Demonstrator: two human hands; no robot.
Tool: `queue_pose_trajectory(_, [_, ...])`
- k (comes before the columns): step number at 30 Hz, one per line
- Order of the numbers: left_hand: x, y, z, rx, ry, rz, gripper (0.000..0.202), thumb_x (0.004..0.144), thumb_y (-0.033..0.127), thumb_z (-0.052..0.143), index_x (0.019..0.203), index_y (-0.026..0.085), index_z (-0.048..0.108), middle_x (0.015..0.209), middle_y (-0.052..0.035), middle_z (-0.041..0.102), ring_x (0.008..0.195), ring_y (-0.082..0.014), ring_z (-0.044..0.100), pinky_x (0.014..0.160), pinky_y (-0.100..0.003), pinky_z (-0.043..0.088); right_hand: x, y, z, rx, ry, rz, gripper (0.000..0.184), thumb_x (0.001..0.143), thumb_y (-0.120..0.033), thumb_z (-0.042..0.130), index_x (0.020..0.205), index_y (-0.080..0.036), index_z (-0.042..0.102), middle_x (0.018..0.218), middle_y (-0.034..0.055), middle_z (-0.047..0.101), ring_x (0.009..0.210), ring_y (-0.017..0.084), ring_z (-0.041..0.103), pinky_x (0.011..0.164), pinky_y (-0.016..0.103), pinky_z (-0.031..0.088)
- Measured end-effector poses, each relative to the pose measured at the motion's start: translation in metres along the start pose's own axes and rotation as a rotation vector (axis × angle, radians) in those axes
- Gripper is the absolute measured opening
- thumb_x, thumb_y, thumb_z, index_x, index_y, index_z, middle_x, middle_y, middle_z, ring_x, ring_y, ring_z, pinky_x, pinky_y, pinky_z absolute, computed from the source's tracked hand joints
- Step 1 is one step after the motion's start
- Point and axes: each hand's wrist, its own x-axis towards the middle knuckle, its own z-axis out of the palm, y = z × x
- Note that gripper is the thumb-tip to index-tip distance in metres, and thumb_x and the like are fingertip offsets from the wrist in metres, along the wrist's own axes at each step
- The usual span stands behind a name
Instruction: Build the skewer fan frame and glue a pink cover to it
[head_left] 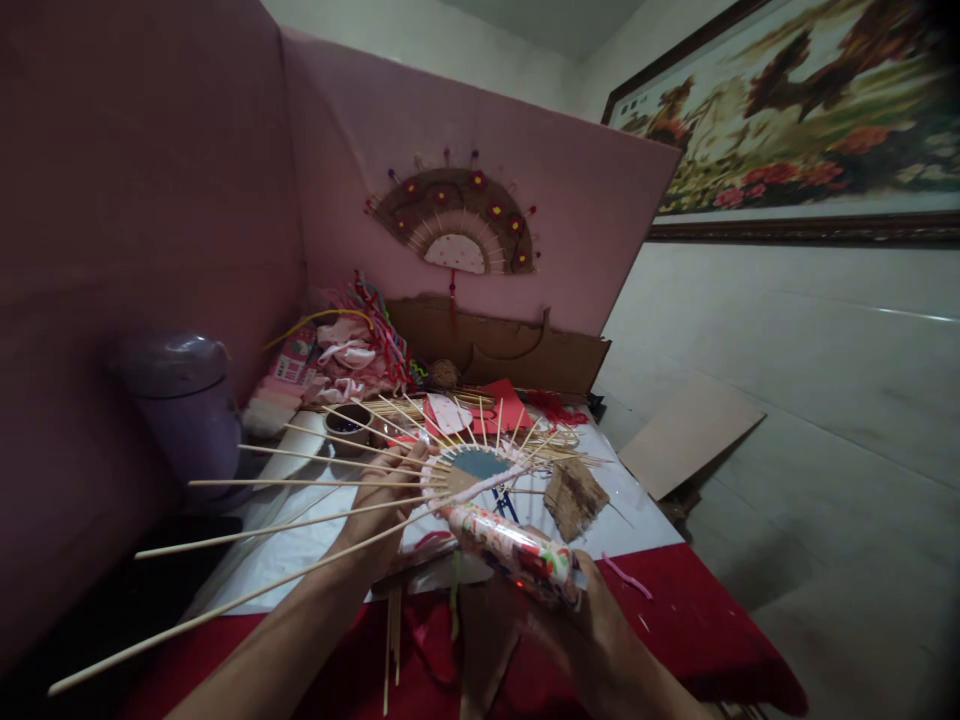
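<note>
My left hand [391,478] is closed around the far left side of a fan frame. Its thin wooden sticks [247,534] spread outward from a half-round base [461,482] edged with fuzzy pink pipe cleaner [484,487]. In my right hand [589,620] is a glue gun [517,550] with a colourful patterned body and a small red light. The gun's front end points up and left, close to the near edge of the base; whether its tip touches is unclear. My right fingers are partly hidden behind the gun.
A finished brown fan [454,222] with red flowers hangs on the pink board. Behind the frame lie red paper [510,405], a round cup [349,425] and a heap of pipe cleaners [375,330]. A brown cardboard piece [576,498] lies right; a purple bin [180,420] stands left.
</note>
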Motion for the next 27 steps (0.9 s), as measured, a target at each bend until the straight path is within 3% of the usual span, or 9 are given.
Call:
queue_pose_trajectory(10, [0.0002, -0.0007, 0.0003, 0.011, -0.007, -0.01, 0.021, 0.064, 0.033, 0.071, 0.074, 0.015, 0.065, 0.067, -0.0022, 0.067, 0.06, -0.014, 0.062, 0.058, -0.024, 0.048, 0.0014, -0.008, -0.0032, -0.001, -0.026, 0.043, 0.028, 0.077, -0.044, 0.053, 0.075, -0.017, 0.06, 0.063, 0.0019, 0.056, 0.058, 0.014, 0.049, 0.056, 0.023, 0.046])
queue_pose_trajectory(19, [0.0021, -0.0018, -0.0022, -0.025, -0.048, 0.033, 0.02, 0.068, 0.033, 0.069, 0.074, 0.015, 0.063, 0.071, -0.0018, 0.066, 0.061, -0.0122, 0.061, 0.057, -0.023, 0.047, 0.0006, -0.0086, -0.0031, 0.073, -0.082, 0.071, 0.028, 0.079, -0.042, 0.051, 0.083, -0.016, 0.059, 0.068, 0.002, 0.055, 0.058, 0.013, 0.047, 0.052, 0.022, 0.043])
queue_pose_trajectory(27, [0.0017, -0.0015, -0.001, -0.019, -0.061, 0.023, 0.021, 0.066, 0.034, 0.07, 0.07, 0.014, 0.063, 0.067, -0.0022, 0.066, 0.058, -0.0125, 0.061, 0.056, -0.024, 0.046, 0.0026, -0.0089, -0.0027, 0.083, -0.103, 0.084, 0.024, 0.081, -0.04, 0.049, 0.078, -0.016, 0.055, 0.069, 0.0013, 0.055, 0.059, 0.012, 0.047, 0.053, 0.022, 0.042])
